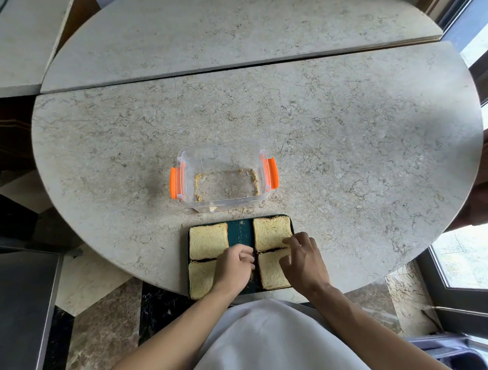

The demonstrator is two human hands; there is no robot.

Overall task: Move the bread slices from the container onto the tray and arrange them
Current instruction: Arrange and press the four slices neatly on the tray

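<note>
A dark green tray (240, 230) lies at the table's near edge with several bread slices on it in a grid. The far-left slice (207, 244) and far-right slice (271, 232) lie flat and uncovered. My left hand (235, 267) rests curled over the tray's middle, partly covering the near-left slice (200, 279). My right hand (303, 263) lies over the near-right slice (273, 275), its fingertips touching the edges of both right slices. Beyond the tray stands the clear container (223, 180) with orange clips, holding only crumbs.
The round stone table (354, 134) stretches away beyond the container. A second tabletop section (218, 26) adjoins at the back. A dark cabinet (9, 307) is at lower left, and windows (476, 250) are on the right.
</note>
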